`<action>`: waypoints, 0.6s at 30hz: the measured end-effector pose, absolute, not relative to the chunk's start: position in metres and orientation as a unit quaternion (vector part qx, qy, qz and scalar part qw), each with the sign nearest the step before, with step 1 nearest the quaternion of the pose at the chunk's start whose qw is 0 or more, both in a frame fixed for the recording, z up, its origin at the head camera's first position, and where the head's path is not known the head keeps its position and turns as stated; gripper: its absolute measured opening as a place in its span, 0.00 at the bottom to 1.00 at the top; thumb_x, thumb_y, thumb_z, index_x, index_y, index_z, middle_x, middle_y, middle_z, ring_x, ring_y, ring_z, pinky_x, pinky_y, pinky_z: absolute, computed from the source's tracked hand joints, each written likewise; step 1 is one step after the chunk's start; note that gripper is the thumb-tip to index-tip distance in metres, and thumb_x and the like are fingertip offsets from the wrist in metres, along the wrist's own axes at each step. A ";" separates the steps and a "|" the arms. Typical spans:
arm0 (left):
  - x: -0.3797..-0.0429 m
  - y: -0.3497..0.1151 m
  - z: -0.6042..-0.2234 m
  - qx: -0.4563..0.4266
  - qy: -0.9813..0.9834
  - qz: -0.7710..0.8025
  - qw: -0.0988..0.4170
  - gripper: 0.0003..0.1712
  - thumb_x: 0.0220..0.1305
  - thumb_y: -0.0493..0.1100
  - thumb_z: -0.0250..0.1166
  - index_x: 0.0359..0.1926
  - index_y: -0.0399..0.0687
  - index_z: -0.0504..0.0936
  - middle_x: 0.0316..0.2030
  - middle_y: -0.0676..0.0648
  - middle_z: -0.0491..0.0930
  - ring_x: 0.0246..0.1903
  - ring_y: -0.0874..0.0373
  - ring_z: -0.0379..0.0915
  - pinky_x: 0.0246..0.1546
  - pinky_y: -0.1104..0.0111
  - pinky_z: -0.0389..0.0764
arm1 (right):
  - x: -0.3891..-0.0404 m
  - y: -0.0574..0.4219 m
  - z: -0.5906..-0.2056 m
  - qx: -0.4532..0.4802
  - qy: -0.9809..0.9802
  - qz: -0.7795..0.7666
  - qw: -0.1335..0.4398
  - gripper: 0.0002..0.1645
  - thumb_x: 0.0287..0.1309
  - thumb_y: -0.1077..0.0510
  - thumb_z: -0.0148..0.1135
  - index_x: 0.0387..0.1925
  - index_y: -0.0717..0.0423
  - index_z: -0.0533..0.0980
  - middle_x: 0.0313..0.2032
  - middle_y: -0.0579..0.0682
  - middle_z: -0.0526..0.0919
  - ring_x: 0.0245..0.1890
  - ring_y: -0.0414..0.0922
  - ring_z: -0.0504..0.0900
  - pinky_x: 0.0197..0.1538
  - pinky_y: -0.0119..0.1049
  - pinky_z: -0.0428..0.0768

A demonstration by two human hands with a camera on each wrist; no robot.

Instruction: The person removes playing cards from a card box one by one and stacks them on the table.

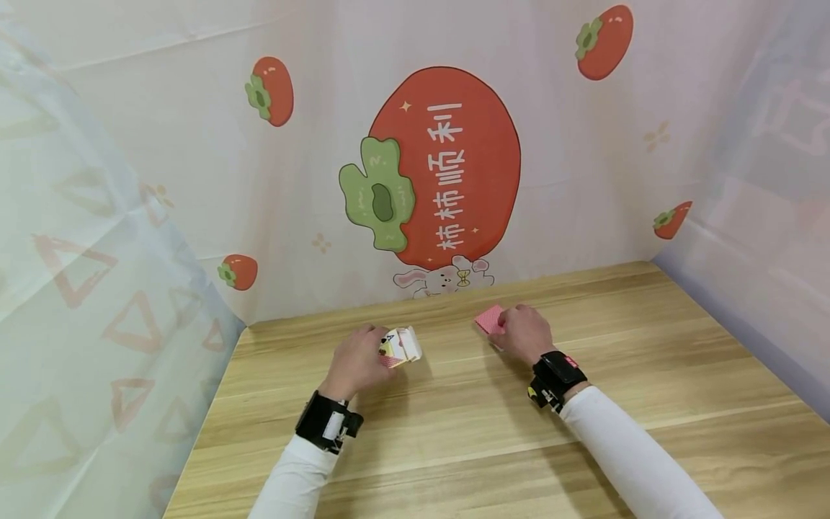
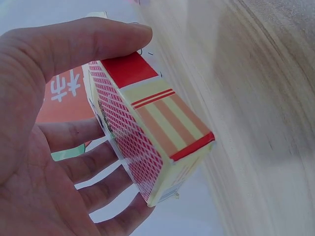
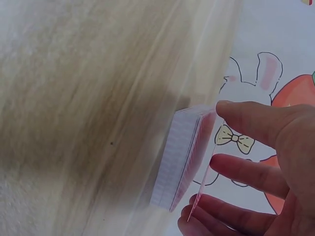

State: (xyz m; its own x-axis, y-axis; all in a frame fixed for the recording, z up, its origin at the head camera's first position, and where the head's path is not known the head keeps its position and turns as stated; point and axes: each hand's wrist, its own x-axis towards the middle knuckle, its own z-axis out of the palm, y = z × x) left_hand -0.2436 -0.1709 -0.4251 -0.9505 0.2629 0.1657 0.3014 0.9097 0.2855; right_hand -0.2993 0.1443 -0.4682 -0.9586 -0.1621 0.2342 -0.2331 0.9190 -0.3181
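My left hand (image 1: 355, 360) grips a playing card box (image 1: 397, 346) above the table, thumb on one narrow side and fingers on the other. The box has a red checked face and striped side in the left wrist view, and its white flap stands open toward the right in the head view. With its thumb and fingertips, my right hand (image 1: 527, 333) pinches a thin playing card (image 3: 203, 184) by its edges. Just beside that card, a deck of playing cards (image 3: 173, 160) with red patterned backs rests on the table, partly covered by the hand in the head view.
The wood-grain table (image 1: 415, 447) runs up to a white backdrop (image 1: 311, 166) printed with persimmons and a rabbit. Similar curtains hang at the left and right sides. Each wrist wears a black strap (image 1: 559, 375) with a small camera.
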 end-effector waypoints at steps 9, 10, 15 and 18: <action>-0.244 -0.169 -0.427 -0.144 -0.975 -0.154 0.067 0.38 0.38 0.45 0.85 0.53 0.40 0.83 0.42 0.45 0.79 0.37 0.53 0.74 0.35 0.56 0.77 | -0.301 0.143 -0.471 0.101 -0.973 0.179 0.102 0.18 0.50 0.52 0.77 0.37 0.61 0.87 0.34 0.57 0.83 0.34 0.53 0.80 0.37 0.49 0.81; -0.244 -0.169 -0.427 -0.145 -0.975 -0.154 0.068 0.38 0.37 0.45 0.85 0.53 0.40 0.83 0.41 0.45 0.79 0.37 0.53 0.74 0.34 0.56 0.77 | -0.301 0.143 -0.472 0.101 -0.973 0.179 0.102 0.18 0.50 0.52 0.77 0.38 0.61 0.87 0.34 0.57 0.84 0.35 0.53 0.80 0.37 0.49 0.81; -0.244 -0.169 -0.428 -0.151 -0.974 -0.151 0.074 0.38 0.37 0.45 0.85 0.52 0.39 0.83 0.40 0.45 0.78 0.35 0.53 0.74 0.33 0.57 0.76 | -0.303 0.142 -0.474 0.101 -0.974 0.177 0.097 0.18 0.51 0.52 0.76 0.38 0.61 0.87 0.34 0.58 0.84 0.35 0.53 0.80 0.38 0.49 0.81; -0.244 -0.169 -0.428 -0.150 -0.975 -0.149 0.074 0.38 0.37 0.46 0.84 0.53 0.39 0.83 0.40 0.45 0.79 0.35 0.53 0.74 0.34 0.57 0.77 | -0.303 0.142 -0.474 0.101 -0.975 0.177 0.090 0.18 0.51 0.52 0.76 0.38 0.62 0.86 0.34 0.57 0.83 0.35 0.53 0.79 0.37 0.49 0.80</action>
